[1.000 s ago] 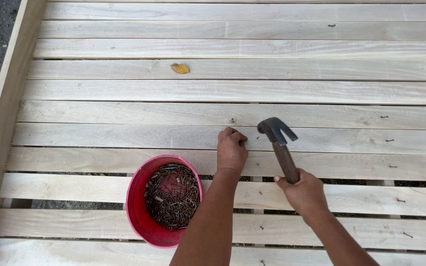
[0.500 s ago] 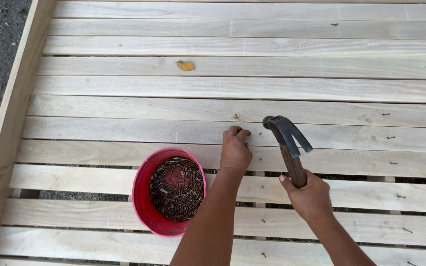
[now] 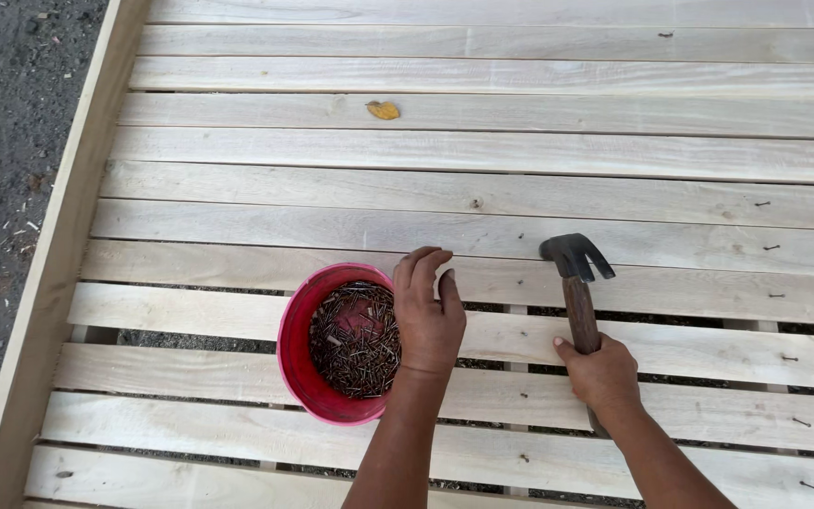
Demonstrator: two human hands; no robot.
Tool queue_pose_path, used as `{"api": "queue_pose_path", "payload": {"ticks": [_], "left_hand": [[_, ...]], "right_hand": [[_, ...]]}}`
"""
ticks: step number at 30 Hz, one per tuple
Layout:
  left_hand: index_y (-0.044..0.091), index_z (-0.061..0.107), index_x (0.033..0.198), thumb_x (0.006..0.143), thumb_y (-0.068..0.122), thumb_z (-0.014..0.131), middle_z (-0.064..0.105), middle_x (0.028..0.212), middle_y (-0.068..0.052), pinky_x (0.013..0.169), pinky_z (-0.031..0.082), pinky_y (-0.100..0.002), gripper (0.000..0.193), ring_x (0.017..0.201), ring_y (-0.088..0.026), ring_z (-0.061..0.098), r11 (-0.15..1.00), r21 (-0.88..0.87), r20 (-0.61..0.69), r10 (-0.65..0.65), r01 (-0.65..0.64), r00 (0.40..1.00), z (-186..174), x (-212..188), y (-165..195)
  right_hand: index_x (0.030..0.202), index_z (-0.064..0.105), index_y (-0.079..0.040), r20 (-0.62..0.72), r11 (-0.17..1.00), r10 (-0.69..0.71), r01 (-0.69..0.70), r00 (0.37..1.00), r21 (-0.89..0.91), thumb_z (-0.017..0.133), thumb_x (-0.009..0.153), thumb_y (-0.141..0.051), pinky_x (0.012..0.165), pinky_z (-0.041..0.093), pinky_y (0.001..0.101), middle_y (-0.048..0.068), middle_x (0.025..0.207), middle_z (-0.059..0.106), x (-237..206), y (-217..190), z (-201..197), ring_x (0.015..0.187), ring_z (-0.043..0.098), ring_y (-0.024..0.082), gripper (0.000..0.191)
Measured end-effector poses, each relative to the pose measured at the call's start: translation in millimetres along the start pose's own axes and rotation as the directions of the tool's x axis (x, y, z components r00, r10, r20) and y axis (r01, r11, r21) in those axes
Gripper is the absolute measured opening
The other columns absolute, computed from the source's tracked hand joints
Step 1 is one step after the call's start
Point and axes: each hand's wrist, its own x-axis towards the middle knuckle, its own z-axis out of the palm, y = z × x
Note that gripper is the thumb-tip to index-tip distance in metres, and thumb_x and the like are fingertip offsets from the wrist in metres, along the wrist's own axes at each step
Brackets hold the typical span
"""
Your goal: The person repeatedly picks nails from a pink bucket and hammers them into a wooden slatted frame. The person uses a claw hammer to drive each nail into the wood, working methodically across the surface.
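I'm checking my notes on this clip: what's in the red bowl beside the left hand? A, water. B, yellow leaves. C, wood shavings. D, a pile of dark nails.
D: the red bowl on the wooden slats is filled with dark nails, right beside the left hand.

One head-worn camera looks steeply down from close above onto pale wooden slats; forearms enter from the bottom edge, and gravel ground fills the left.
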Motion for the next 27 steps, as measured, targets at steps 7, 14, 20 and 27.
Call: {"api": "queue_pose_path", "payload": {"ticks": [7, 14, 20, 27], "left_hand": [[0.005, 0.072, 0.103, 0.091, -0.001, 0.061, 0.067, 0.114, -0.012, 0.097, 0.057, -0.041, 0.017, 0.105, -0.030, 0.068, 0.915, 0.124, -0.097, -0.374, 0.384, 0.922, -56, 5, -35], [-0.002, 0.067, 0.110, 0.086, 0.011, 0.069, 0.052, 0.135, -0.023, 0.109, 0.044, -0.051, 0.027, 0.126, -0.043, 0.048, 0.756, 0.580, 0.211, -0.498, 0.302, 0.841, -38, 3, -62], [-0.007, 0.051, 0.147, 0.066, 0.017, 0.080, 0.037, 0.148, -0.035, 0.111, 0.034, -0.062, 0.089, 0.139, -0.055, 0.035, 0.866, 0.500, 0.218, -0.146, 0.018, 0.965, -30, 31, -64], [0.004, 0.061, 0.129, 0.088, 0.004, 0.065, 0.050, 0.144, -0.023, 0.105, 0.051, -0.047, 0.041, 0.132, -0.041, 0.052, 0.756, 0.606, 0.395, -0.554, 0.246, 0.732, -32, 40, -41]], "right_hand": [[0.095, 0.073, -0.001, -0.020, 1.000, -0.001, 0.001, 1.000, -0.001, 0.074, 0.091, -0.043, 0.057, 0.056, 0.0397, 0.012, 0.063, 0.068, 6, 2, 1, 0.053, 0.065, 0.023, 0.042], [0.087, 0.070, -0.001, -0.034, 1.000, -0.030, 0.030, 0.999, 0.003, 0.074, 0.092, -0.039, 0.055, 0.055, 0.0401, 0.012, 0.059, 0.065, 6, 1, 1, 0.051, 0.064, 0.023, 0.038], [0.086, 0.068, -0.001, -0.032, 0.999, -0.039, 0.039, 0.999, -0.004, 0.074, 0.093, -0.038, 0.054, 0.054, 0.0393, 0.012, 0.058, 0.064, 6, 3, 1, 0.050, 0.063, 0.022, 0.038], [0.086, 0.069, -0.003, -0.021, 1.000, -0.016, 0.016, 1.000, -0.027, 0.072, 0.095, -0.039, 0.052, 0.053, 0.0382, 0.008, 0.056, 0.060, 4, 1, 2, 0.048, 0.060, 0.019, 0.037]]}}
